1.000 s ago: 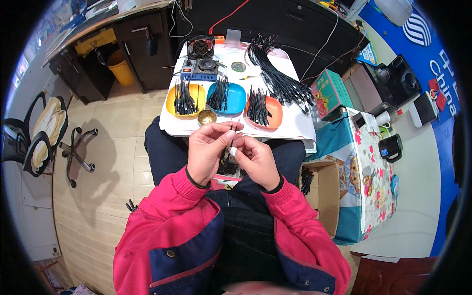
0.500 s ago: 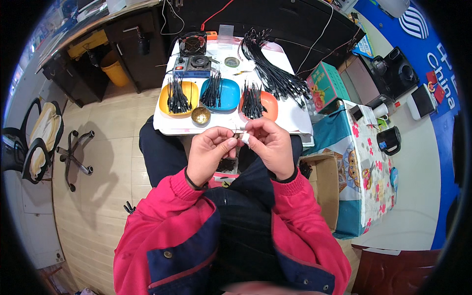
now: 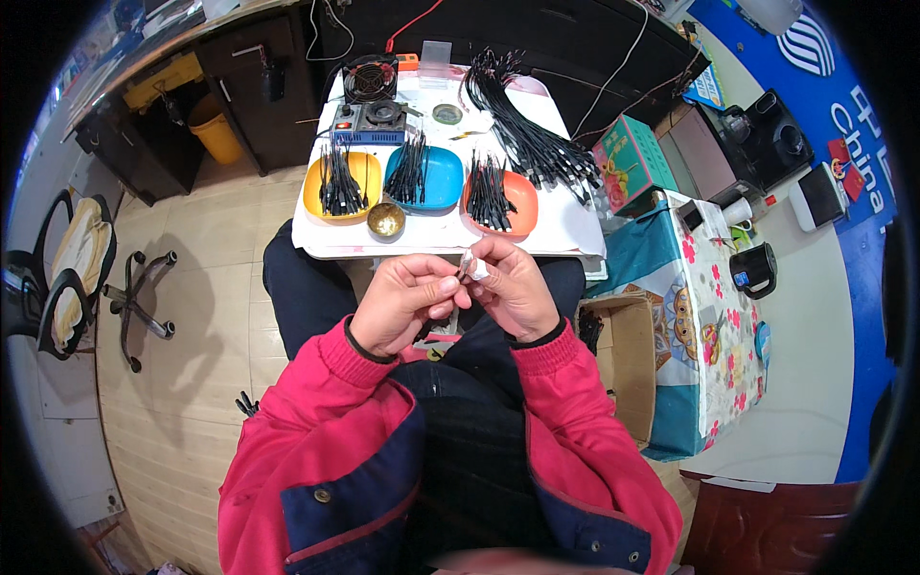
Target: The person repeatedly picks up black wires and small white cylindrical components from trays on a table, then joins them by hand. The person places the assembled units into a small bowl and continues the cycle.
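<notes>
Just off the front edge of the white table, my left hand and my right hand meet, both closed. Thumbs and fingertips pinch a small dark, silvery piece, mostly hidden by the fingers; its kind is too small to tell. A white wrap sits around a finger of my right hand. Beyond the hands stand a yellow tray, a blue tray and an orange tray, each with a bunch of short black cables. A small brass-coloured bowl stands before the yellow and blue trays.
Long black cables lie in a bundle at the table's back right. A blue heating device and a black fan stand at the back left. To the right are a cardboard box and a green carton.
Both hands have come slightly nearer to me, and the fingers have shifted around the small piece. The whole view has moved a little.
</notes>
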A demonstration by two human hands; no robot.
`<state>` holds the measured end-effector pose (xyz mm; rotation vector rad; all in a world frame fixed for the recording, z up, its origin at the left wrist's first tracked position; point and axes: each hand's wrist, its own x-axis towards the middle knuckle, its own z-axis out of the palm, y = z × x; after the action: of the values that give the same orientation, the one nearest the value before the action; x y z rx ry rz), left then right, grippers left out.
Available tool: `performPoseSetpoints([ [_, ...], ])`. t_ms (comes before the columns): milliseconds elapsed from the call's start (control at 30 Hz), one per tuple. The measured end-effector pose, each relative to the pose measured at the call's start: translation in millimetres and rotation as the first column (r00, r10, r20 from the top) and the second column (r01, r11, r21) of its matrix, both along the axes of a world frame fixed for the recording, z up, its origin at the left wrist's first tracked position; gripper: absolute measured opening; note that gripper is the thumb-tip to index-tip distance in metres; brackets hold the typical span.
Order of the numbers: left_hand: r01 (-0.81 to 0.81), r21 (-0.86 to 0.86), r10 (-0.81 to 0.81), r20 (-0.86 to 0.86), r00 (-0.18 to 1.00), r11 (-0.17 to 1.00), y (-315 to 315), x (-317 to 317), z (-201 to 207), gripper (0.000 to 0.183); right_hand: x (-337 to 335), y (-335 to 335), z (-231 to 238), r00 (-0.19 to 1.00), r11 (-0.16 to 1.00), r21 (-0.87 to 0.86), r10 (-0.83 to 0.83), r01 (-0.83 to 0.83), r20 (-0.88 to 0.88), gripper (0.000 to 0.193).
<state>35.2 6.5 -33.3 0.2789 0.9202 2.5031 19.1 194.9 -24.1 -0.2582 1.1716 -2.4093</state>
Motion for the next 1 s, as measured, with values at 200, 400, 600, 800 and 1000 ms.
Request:
performPoseSetpoints([
  [200,0.043,-0.041,-0.041,0.054,0.998,0.998,-5.2,-1.3,0.3,0.009,-2.5,5.0,5.4,0.974,0.976,0.213,0.009,0.041,-0.228,0.012],
  [400,-0.025,-0.06,0.027,0.027,0.999,0.998,-0.4,1.3,-3.6,0.009,-1.6,-1.1,1.7,0.997,1.0,-0.003,0.017,-0.017,-0.077,0.013],
  [600,-0.131,-0.226,0.102,-0.135,0.986,0.965,0.1,1.8,-3.2,0.015,-1.8,-3.5,-6.6,0.999,0.994,-0.095,0.048,-0.05,-0.021,0.013],
  [800,-0.389,-0.462,0.156,-0.465,0.872,0.797,6.7,1.6,-15.5,0.014,-11.9,-1.6,-31.6,0.972,0.952,-0.249,0.21,-0.179,0.104,0.029],
  [1000,-0.306,-0.443,0.187,-0.292,0.938,0.843,17.1,-19.6,-48.3,0.014,-39.0,10.0,-77.5,0.975,0.992,-0.055,0.125,-0.116,0.185,0.026],
])
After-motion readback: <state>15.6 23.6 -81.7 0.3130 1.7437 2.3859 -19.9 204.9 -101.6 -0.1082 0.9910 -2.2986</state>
